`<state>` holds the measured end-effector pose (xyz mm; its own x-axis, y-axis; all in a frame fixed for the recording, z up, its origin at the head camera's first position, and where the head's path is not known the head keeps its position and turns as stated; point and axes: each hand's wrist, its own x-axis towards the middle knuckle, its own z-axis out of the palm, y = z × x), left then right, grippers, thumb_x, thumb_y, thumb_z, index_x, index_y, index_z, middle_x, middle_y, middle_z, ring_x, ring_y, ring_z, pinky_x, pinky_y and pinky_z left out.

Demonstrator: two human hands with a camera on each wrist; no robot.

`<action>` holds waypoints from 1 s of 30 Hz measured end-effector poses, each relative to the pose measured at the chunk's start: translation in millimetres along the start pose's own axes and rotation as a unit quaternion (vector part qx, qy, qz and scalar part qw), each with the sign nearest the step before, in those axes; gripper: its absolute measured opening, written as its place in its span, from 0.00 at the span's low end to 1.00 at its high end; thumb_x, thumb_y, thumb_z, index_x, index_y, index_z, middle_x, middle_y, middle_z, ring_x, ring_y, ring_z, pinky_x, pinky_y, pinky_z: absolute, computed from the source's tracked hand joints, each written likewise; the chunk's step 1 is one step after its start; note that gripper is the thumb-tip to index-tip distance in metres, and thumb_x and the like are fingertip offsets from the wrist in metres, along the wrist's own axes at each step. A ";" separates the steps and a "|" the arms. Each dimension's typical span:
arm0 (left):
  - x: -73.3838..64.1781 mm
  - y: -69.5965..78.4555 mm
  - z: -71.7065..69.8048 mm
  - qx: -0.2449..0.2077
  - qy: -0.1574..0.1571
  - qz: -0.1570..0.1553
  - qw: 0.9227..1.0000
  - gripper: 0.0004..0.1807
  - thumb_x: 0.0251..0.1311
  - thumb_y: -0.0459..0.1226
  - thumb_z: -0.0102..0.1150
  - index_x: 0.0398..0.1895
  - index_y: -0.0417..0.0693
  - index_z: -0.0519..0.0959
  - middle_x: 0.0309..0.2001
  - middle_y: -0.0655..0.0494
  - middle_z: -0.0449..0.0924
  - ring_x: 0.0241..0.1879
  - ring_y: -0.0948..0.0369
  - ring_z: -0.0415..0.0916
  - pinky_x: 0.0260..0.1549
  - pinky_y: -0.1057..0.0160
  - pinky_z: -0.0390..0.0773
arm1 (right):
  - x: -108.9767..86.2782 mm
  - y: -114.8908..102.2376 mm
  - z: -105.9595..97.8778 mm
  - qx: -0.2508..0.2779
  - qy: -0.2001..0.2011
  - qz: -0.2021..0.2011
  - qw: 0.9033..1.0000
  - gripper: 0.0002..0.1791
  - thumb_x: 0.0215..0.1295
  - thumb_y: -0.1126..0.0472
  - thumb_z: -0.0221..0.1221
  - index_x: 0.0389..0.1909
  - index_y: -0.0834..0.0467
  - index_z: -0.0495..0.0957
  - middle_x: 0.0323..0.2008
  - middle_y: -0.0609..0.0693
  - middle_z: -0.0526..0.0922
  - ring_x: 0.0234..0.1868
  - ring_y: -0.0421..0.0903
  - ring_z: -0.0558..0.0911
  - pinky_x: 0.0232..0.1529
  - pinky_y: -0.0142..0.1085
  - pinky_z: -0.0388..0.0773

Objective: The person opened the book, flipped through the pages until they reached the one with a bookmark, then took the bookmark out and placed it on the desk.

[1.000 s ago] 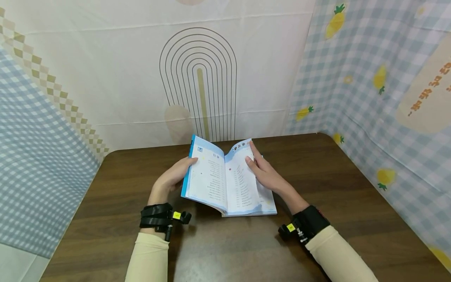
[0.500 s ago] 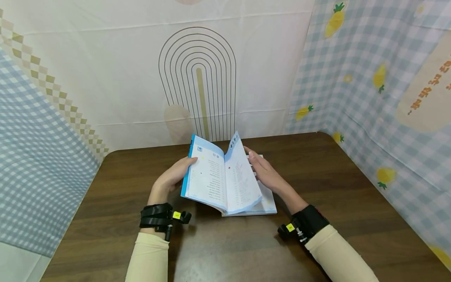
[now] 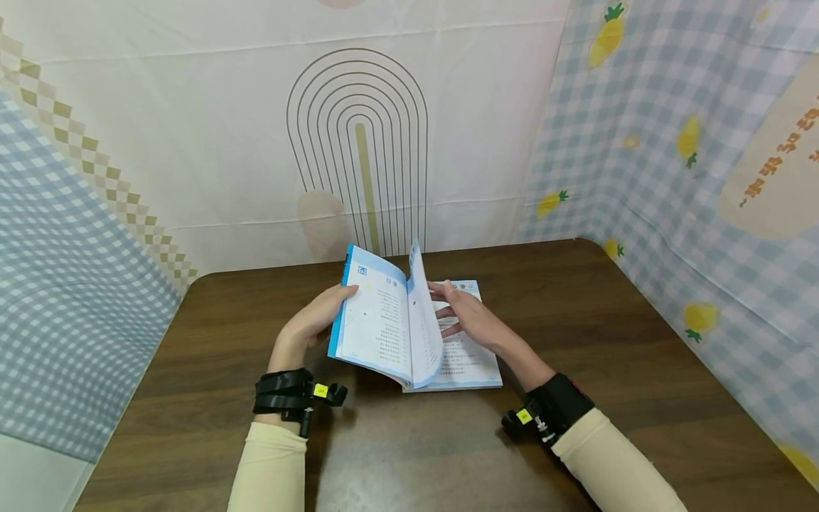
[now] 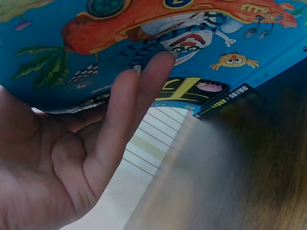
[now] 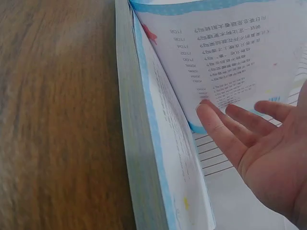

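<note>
An open book [image 3: 376, 313] with blue-edged printed pages lies on the table, its left side lifted. My left hand [image 3: 316, 313] grips that side, the thumb on the page edge. Against the illustrated blue cover [image 4: 153, 57], fingers of the left hand lie extended in the left wrist view. A single page [image 3: 422, 320] stands nearly upright at the middle of the book. Behind this page, on its right, is my right hand [image 3: 472, 314], fingers spread and fairly straight. In the right wrist view, its fingertips are at the page's printed back; firm contact is hard to tell.
The brown wooden table [image 3: 192, 398] extends around the book. A white cloth [image 3: 224, 142] with an arch pattern hangs behind it, and checked cloths with a pineapple print [image 3: 689, 142] hang at the sides. Each wrist wears a black strap [image 3: 563, 409] with a small camera.
My right hand has let go of the page edge and moved left behind the page. The page has swung up and leftward, uncovering the printed page below. The left hand keeps its place.
</note>
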<state>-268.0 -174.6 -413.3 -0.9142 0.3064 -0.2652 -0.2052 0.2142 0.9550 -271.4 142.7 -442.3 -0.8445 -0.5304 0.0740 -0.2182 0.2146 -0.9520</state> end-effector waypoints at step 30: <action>1.1 0.7 -0.7 0.003 -0.002 0.001 1.000 0.39 0.82 0.63 0.32 0.82 0.47 0.58 0.46 0.45 0.81 0.35 0.57 0.86 0.32 0.60 0.87 | -3.5 -2.7 26.3 -0.082 -0.071 -0.027 0.994 0.32 0.89 0.43 0.36 0.80 0.57 0.65 0.79 0.48 0.67 0.74 0.56 0.73 0.70 0.53 0.73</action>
<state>-269.4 -174.7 -412.8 -0.9131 0.3109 -0.2639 -0.2014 0.2191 0.9547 -255.0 122.3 -447.8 -0.7540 -0.6531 0.0705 -0.3481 0.3063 -0.8860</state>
